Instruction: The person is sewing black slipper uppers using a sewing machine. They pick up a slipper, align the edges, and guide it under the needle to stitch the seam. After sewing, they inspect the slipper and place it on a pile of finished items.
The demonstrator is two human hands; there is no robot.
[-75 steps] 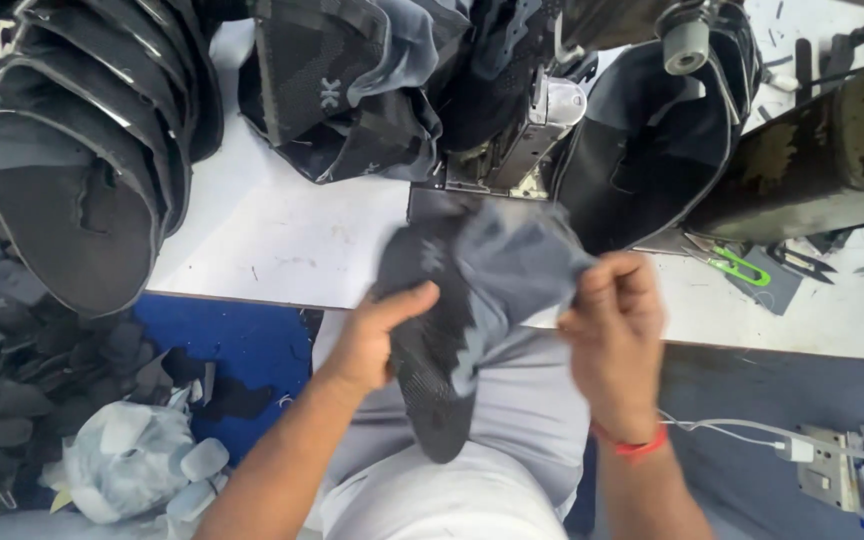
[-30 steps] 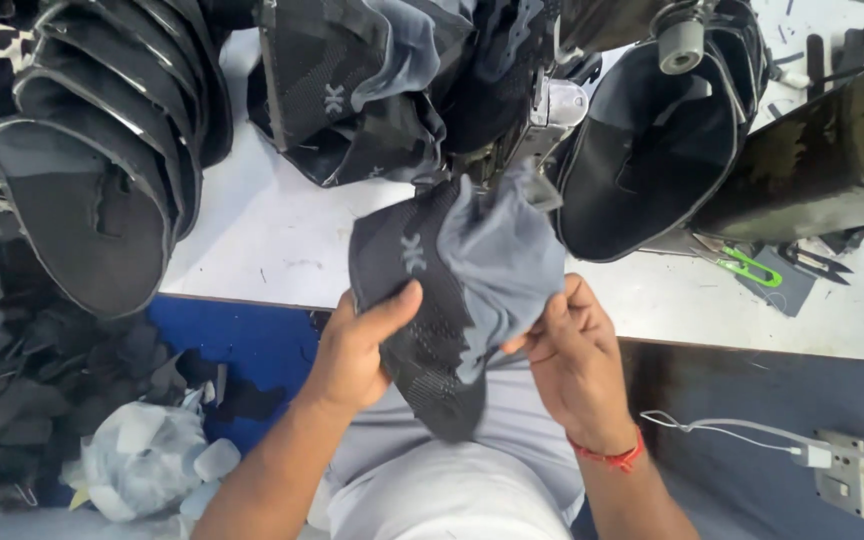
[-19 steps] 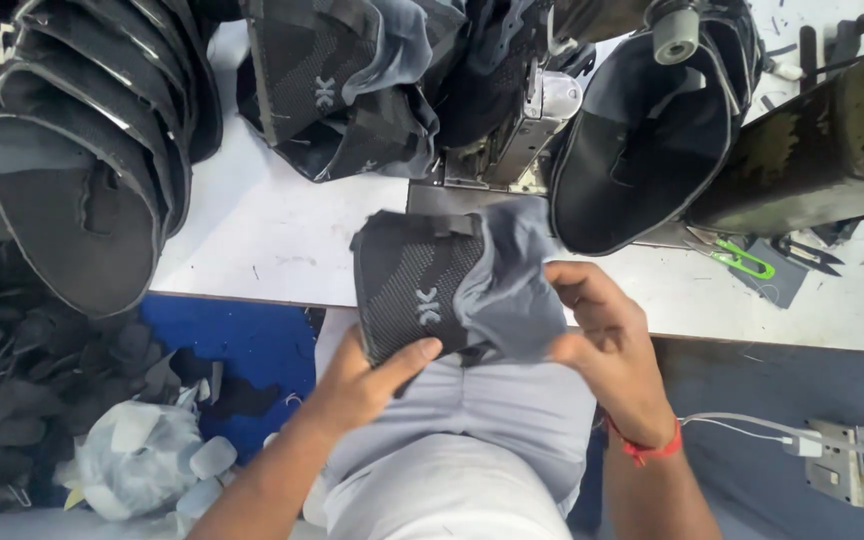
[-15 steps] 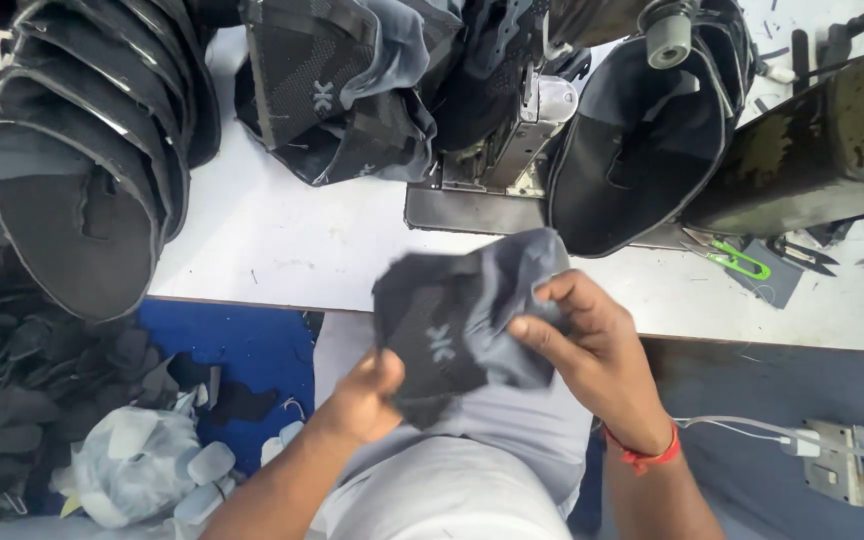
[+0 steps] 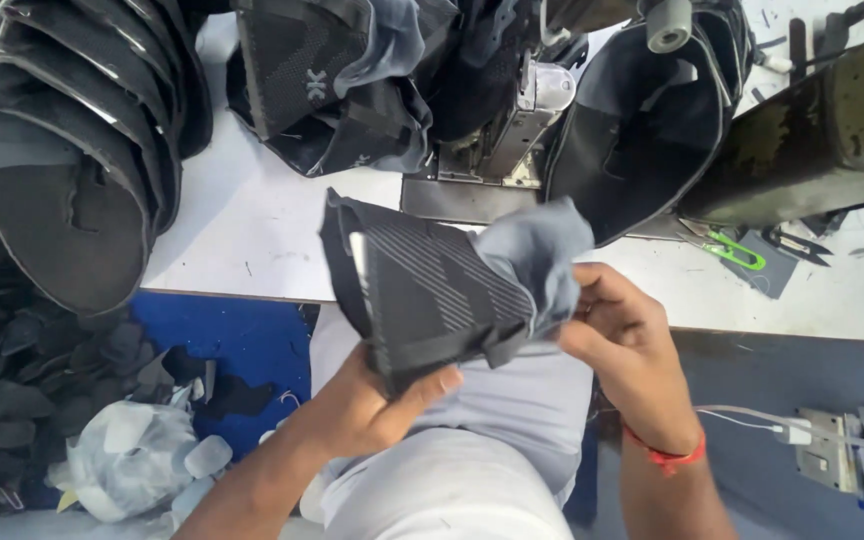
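I hold a black knitted shoe upper (image 5: 422, 285) with a grey fabric lining (image 5: 537, 245) above my lap, in front of the white table (image 5: 252, 230). My left hand (image 5: 372, 405) pinches its lower black edge, thumb on top. My right hand (image 5: 627, 345), with a red thread on the wrist, grips the grey lining side. The piece is folded open, its striped black face towards me.
A sewing machine (image 5: 512, 110) stands at the back centre. Stacks of black shoe uppers lie at the left (image 5: 72, 150), top centre (image 5: 332, 80) and right (image 5: 642, 130). Green thread snips (image 5: 727, 248) lie on the table at right. A plastic bag (image 5: 132, 455) and dark scraps cover the floor left.
I have turned and flipped the shoe upper in both hands; its striped black face now shows and the grey lining has swung to the right.
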